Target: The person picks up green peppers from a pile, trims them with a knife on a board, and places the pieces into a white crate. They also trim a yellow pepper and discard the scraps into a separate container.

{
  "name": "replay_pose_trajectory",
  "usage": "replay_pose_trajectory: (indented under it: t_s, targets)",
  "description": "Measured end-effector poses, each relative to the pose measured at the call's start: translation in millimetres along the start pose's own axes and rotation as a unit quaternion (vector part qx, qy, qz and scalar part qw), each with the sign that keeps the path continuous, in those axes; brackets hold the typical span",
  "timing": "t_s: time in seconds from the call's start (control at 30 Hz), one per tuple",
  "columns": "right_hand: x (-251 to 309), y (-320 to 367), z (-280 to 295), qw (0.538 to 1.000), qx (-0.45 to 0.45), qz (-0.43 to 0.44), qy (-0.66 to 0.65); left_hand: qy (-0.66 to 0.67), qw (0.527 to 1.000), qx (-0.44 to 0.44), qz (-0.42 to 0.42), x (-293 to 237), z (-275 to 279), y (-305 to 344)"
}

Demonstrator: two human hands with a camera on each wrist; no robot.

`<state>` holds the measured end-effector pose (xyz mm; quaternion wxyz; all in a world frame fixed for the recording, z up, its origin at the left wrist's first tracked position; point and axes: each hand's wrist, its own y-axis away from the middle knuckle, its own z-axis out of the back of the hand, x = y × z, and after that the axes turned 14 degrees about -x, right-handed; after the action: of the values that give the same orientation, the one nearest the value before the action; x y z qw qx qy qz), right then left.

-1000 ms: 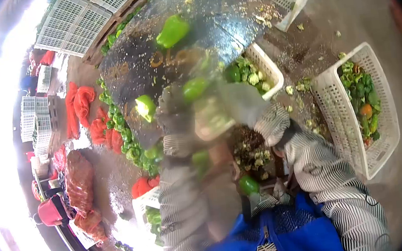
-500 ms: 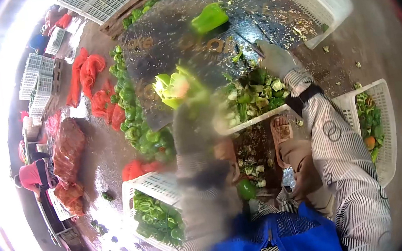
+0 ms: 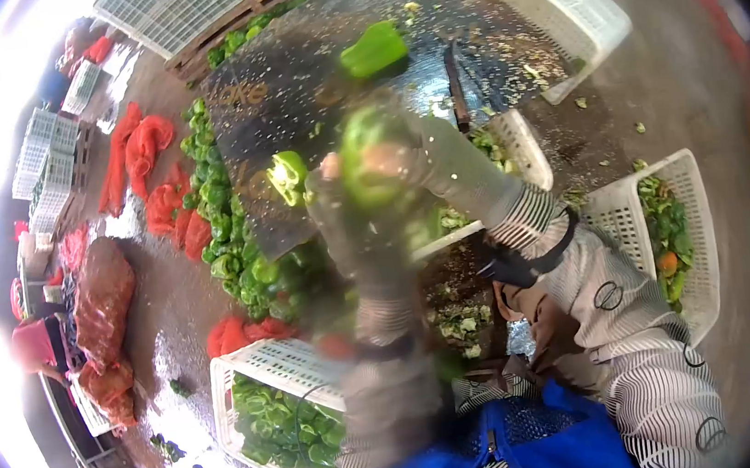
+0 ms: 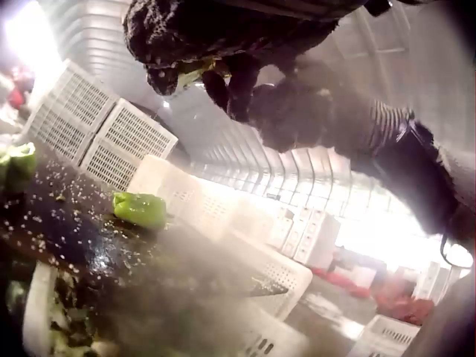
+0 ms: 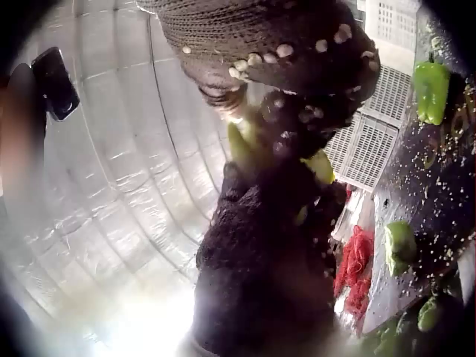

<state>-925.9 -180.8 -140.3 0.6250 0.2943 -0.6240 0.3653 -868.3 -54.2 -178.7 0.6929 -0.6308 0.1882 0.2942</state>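
Both gloved hands meet over the dark table (image 3: 266, 126), gripping a blurred green pepper (image 3: 364, 157) between them. The left hand (image 3: 345, 214) holds it from the left, and the right hand (image 3: 449, 156) has its fingers around the other side. In the right wrist view, a green part of the pepper (image 5: 249, 141) shows between the right hand (image 5: 275, 52) and left hand (image 5: 260, 253); the gloves hide much of it. A knife (image 3: 455, 86) lies on the table beyond the right hand. One whole pepper (image 3: 374, 50) and a cut-open pepper (image 3: 288, 177) rest on the tabletop.
Many green peppers (image 3: 223, 219) line the table's left side. A crate of cut peppers (image 3: 273, 352) stands lower left, a crate of scraps (image 3: 700, 225) at right, and a white crate (image 3: 528, 156) against the table's near edge. Red net bags (image 3: 148, 149) lie on the floor.
The right hand has come from the knife near the table's right side to the pepper at the left hand. The knife now lies there without a hand on it.
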Motion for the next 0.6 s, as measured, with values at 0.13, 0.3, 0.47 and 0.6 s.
replay_pose_trajectory:
  t_s: [0.13, 0.3, 0.47, 0.6]
  targets:
    - [1.1, 33.6, -2.1, 0.964, -0.109, -0.040, -0.238, -0.047, 0.987, 0.046, -0.148, -27.3, 1.1, 3.4]
    - [-14.1, 45.4, 1.8, 0.965, -0.220, 0.024, -0.141, 0.174, 0.963, 0.137, 0.155, -27.2, -10.0, 17.4]
    - [-37.1, 30.4, 44.8, 0.987, -0.144, 0.064, 0.041, 0.478, 0.629, 0.099, 0.606, -22.7, 1.5, -1.5]
    - [-26.5, 34.5, 49.7, 0.912, -0.164, 0.171, 0.336, 0.571, 0.576, 0.116, 0.573, 31.9, -5.1, 16.4]
